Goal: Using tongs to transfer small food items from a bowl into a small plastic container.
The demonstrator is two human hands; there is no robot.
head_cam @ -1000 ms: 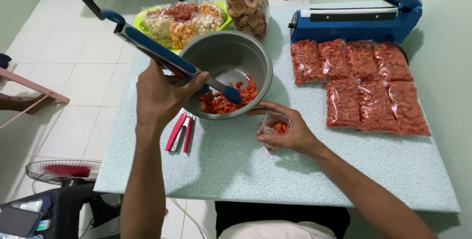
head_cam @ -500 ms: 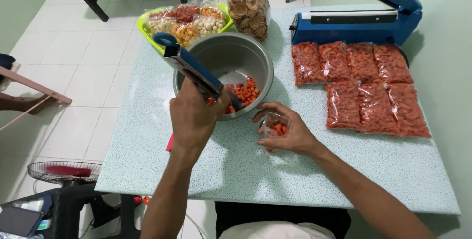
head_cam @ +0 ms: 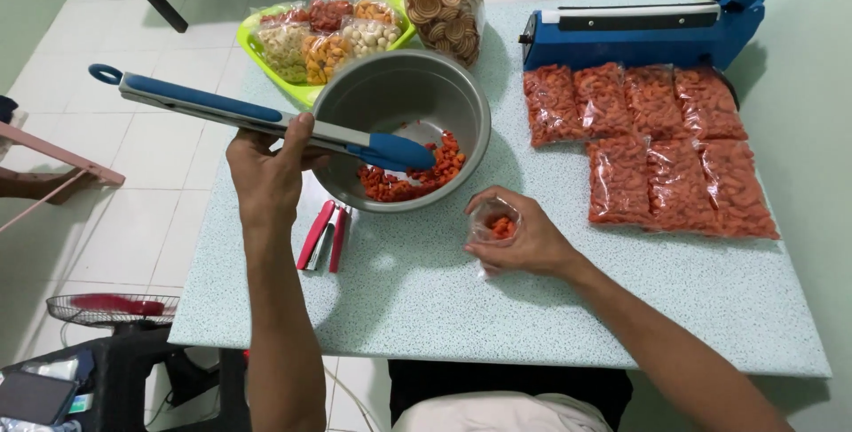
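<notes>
Head view, looking down on a speckled bench (head_cam: 568, 325). Landmark: the steel bowl (head_cam: 404, 99) near the bench's far left. The left hand (head_cam: 266, 170), just left of the bowl, is closed around blue-handled tongs (head_cam: 266, 119) whose tips dip into the orange snack pieces (head_cam: 413, 174) on the bowl's near side. The right hand (head_cam: 524, 238), just in front of the bowl, is curled around a small clear bag (head_cam: 495, 221) held mouth-up, with only a few orange pieces inside. Seven filled bags (head_cam: 657, 143) lie in rows to the right of the bowl, in front of a blue heat sealer (head_cam: 639, 28). Judged from this, most of the bagging looks done; a thin layer remains in the bowl and the held bag is barely started. A red stapler (head_cam: 324, 235) lies before the bowl's left edge; a green tray of mixed snacks (head_cam: 324, 32) and a bag of round biscuits (head_cam: 444, 1) sit behind it.
</notes>
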